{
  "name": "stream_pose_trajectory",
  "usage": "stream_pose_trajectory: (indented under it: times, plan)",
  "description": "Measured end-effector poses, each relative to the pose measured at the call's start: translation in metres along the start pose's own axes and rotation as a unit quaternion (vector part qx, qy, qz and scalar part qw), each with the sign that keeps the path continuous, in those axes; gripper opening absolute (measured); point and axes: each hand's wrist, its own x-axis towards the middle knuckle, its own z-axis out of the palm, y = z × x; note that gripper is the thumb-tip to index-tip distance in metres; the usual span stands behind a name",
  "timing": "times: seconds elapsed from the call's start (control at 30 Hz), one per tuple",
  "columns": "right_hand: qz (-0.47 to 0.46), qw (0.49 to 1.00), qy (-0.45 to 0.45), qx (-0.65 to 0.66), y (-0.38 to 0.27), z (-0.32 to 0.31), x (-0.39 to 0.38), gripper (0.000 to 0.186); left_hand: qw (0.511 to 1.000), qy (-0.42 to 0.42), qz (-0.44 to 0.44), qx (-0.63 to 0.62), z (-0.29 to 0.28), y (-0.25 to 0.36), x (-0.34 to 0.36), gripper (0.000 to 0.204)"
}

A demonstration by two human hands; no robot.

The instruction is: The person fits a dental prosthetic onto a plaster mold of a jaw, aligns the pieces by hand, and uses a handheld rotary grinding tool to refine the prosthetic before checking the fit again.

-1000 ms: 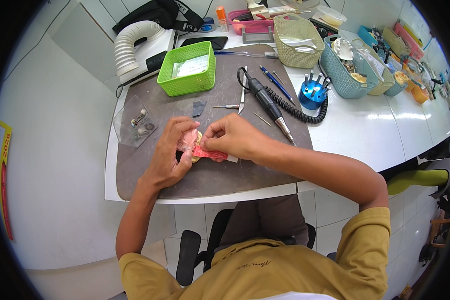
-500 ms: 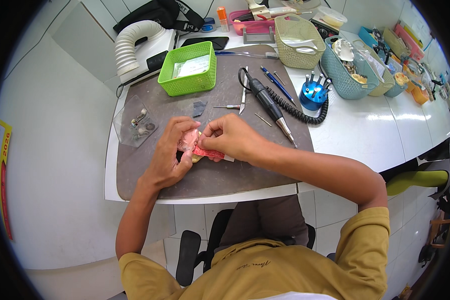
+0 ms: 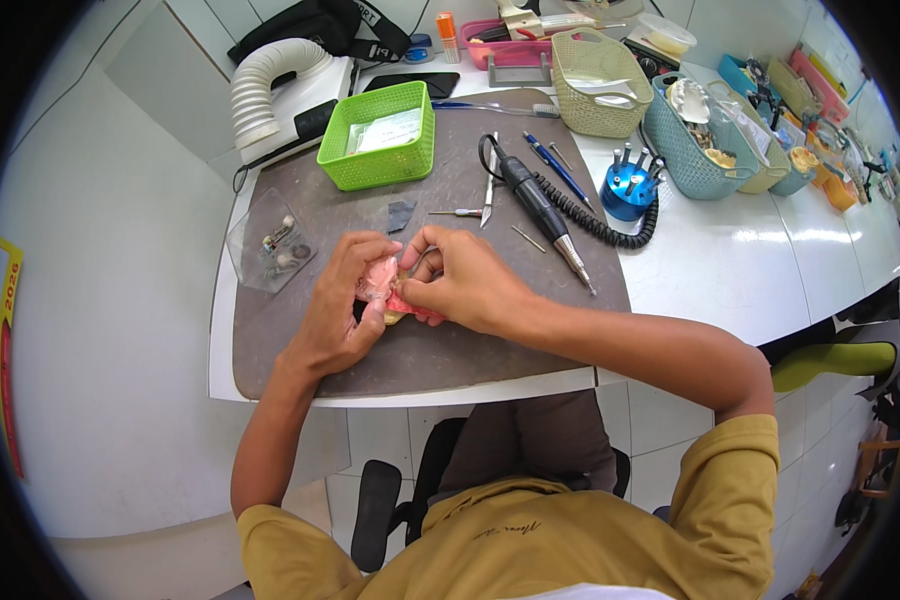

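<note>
Both sets of fingers [image 3: 395,262] were pinched shut around a small pink dental piece [image 3: 382,283], the left hand [image 3: 338,310] cradling it and the right hand [image 3: 462,285] pressing at its edge, just above the grey mat [image 3: 450,350] on the bench [image 3: 730,270]. A hard squeeze could have cracked it (it looked thin), or it might have slipped toward the handpiece [image 3: 542,215] lying nearby.
</note>
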Motion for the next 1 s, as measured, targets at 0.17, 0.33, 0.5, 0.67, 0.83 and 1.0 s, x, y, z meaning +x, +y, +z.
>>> stream_pose_trajectory:
  times: [0.17, 0.33, 0.5, 0.67, 0.83, 1.0]
  plan:
    - [-0.002, 0.999, 0.019, 0.026, -0.001, 0.003, -0.001, 0.025, 1.0, 0.001, -0.003, 0.0, 0.0, 0.0, -0.001, 0.048]
    - [-0.009, 0.999, 0.036, -0.005, -0.003, 0.001, -0.003, 0.024, 1.0, 0.005, -0.005, -0.004, 0.002, -0.001, 0.0, 0.048]
    - [-0.028, 0.996, 0.052, -0.067, -0.004, 0.0, -0.004, 0.023, 1.0, 0.013, -0.009, -0.002, 0.002, 0.0, -0.001, 0.048]
    - [-0.101, 0.987, 0.091, -0.089, -0.001, -0.004, -0.009, 0.036, 1.0, 0.0, -0.001, 0.001, 0.0, 0.001, -0.002, 0.05]
    - [-0.226, 0.926, 0.072, -0.295, 0.003, -0.001, -0.017, 0.069, 1.0, -0.004, -0.006, -0.008, -0.001, 0.0, -0.005, 0.05]
    - [-0.229, 0.911, 0.076, -0.335, 0.004, 0.012, -0.015, 0.084, 1.0, -0.003, 0.008, -0.013, 0.0, 0.0, -0.004, 0.05]
